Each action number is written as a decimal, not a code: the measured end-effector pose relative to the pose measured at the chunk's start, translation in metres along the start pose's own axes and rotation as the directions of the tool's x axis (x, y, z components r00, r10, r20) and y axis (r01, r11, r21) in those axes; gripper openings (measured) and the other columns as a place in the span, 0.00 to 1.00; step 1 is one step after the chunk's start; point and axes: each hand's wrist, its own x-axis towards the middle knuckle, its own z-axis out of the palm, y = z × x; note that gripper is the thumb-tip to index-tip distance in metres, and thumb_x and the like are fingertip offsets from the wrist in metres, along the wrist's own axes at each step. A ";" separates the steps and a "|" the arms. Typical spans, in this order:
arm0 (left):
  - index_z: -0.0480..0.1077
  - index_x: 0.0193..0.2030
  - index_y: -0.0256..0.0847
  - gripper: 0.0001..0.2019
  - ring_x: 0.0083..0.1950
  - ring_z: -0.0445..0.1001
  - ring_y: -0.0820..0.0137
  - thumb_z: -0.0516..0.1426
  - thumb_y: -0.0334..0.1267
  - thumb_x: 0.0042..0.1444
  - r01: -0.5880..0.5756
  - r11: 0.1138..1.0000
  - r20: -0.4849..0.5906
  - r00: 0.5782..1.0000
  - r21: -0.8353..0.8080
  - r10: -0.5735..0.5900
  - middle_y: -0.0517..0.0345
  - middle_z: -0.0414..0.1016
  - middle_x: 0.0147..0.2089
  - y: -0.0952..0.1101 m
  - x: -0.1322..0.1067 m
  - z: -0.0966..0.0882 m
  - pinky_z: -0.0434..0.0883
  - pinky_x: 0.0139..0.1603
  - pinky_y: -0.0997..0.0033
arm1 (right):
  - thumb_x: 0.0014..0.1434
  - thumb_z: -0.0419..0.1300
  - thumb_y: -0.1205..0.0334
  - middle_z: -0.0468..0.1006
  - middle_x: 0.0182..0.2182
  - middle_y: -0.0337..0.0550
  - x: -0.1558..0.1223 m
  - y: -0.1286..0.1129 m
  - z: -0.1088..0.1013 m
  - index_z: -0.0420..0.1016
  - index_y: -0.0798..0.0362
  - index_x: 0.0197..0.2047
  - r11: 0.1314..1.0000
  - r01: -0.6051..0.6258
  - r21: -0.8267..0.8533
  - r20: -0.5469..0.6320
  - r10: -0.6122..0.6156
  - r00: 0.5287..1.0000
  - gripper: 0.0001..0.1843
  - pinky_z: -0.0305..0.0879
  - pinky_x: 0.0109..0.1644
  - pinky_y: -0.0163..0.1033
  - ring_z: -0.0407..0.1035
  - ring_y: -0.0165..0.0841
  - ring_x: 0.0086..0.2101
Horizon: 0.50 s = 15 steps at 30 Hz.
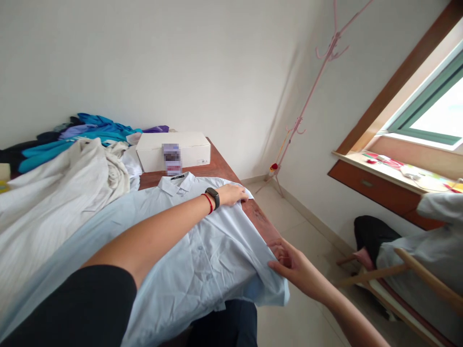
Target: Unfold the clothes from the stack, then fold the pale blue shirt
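Observation:
A pale blue button shirt (202,260) lies spread face up on a reddish wooden table (220,168), collar toward the far end. My left hand (233,193), with a black watch and a red band on the wrist, reaches across and grips the shirt's far shoulder edge, fingers closed on the cloth. My right hand (289,262) pinches the shirt's right side edge near the table's rim, where the fabric hangs over.
A white cardboard box (173,152) stands behind the collar. A heap of white and blue clothes (72,159) fills the table's left. A pink coat stand (307,101) is in the corner. A wooden chair with draped clothes (405,260) sits right, below a window ledge (398,173).

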 end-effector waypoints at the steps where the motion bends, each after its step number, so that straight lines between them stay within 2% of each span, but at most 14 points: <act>1: 0.79 0.45 0.49 0.13 0.49 0.76 0.63 0.56 0.28 0.62 -0.016 1.000 0.008 1.000 0.014 0.016 0.54 0.77 0.51 -0.004 0.003 -0.002 0.70 0.45 0.66 | 0.62 0.64 0.46 0.66 0.26 0.33 -0.001 0.001 0.001 0.71 0.49 0.52 1.000 0.006 -0.019 0.014 -0.005 1.000 0.21 0.57 0.30 0.34 0.60 0.30 0.27; 4: 0.78 0.40 0.46 0.08 0.46 0.76 0.62 0.57 0.32 0.63 -0.016 0.998 0.018 1.000 0.054 0.015 0.51 0.76 0.50 -0.014 0.009 -0.008 0.69 0.44 0.64 | 0.63 0.62 0.46 0.67 0.26 0.33 -0.001 0.006 0.000 0.71 0.50 0.49 0.996 0.015 -0.088 0.023 -0.013 1.000 0.18 0.56 0.32 0.35 0.61 0.31 0.27; 7: 0.77 0.43 0.45 0.09 0.47 0.75 0.60 0.55 0.35 0.67 0.019 0.996 0.019 1.000 0.084 -0.021 0.49 0.74 0.52 -0.019 0.013 -0.009 0.69 0.44 0.63 | 0.63 0.62 0.45 0.67 0.25 0.33 -0.001 0.015 -0.001 0.71 0.50 0.45 0.991 0.015 -0.137 0.007 -0.014 1.000 0.17 0.56 0.32 0.36 0.61 0.31 0.27; 9: 0.77 0.45 0.45 0.09 0.48 0.75 0.59 0.54 0.35 0.67 0.044 0.995 0.025 0.999 0.094 -0.046 0.47 0.73 0.53 -0.020 0.015 -0.007 0.70 0.43 0.62 | 0.63 0.62 0.44 0.66 0.24 0.33 -0.002 0.022 0.000 0.71 0.50 0.45 0.988 0.007 -0.154 -0.007 -0.008 1.000 0.19 0.55 0.32 0.36 0.60 0.31 0.26; 12: 0.77 0.47 0.44 0.10 0.47 0.75 0.59 0.54 0.34 0.65 0.072 0.993 0.038 0.996 0.095 -0.076 0.47 0.73 0.53 -0.018 0.016 -0.001 0.71 0.42 0.62 | 0.62 0.62 0.42 0.65 0.22 0.31 -0.007 0.034 0.002 0.70 0.51 0.54 0.989 -0.031 -0.147 -0.036 0.026 0.999 0.25 0.54 0.30 0.36 0.59 0.31 0.25; 15: 0.76 0.49 0.42 0.12 0.47 0.75 0.59 0.54 0.33 0.63 0.118 0.989 0.029 0.992 0.086 -0.121 0.46 0.73 0.54 -0.015 0.017 0.004 0.72 0.43 0.61 | 0.62 0.63 0.43 0.62 0.22 0.29 -0.016 0.045 0.000 0.63 0.50 0.64 0.996 -0.053 -0.071 0.002 0.053 0.999 0.33 0.52 0.29 0.35 0.57 0.30 0.24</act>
